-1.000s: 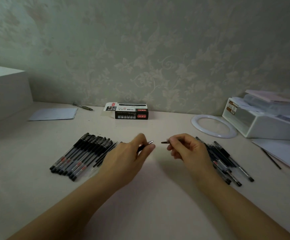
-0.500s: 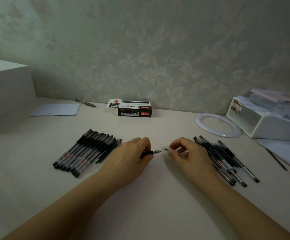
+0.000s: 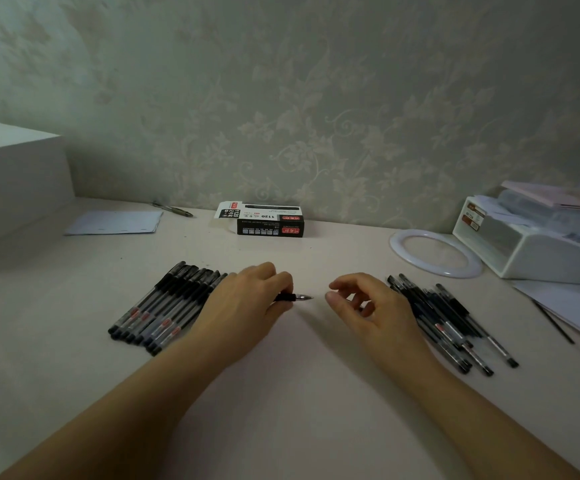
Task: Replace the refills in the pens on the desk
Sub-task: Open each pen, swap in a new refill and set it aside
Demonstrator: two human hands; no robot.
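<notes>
Pens lie in two groups on the smooth pale desk [image 3: 281,393]: a neat row of slim clear-barrelled pens [image 3: 167,306] with black caps on the left, and a looser heap [image 3: 448,320] on the right. Between them, the left hand [image 3: 247,303] grips one pen [image 3: 293,297], its black grip and metal tip pointing right. Near that tip, the right hand [image 3: 371,306] hovers with fingers loosely curled; whether it holds anything I cannot tell. Farther back sits a black cardboard box [image 3: 264,220] printed "1120", and right of it a white ring [image 3: 435,252].
</notes>
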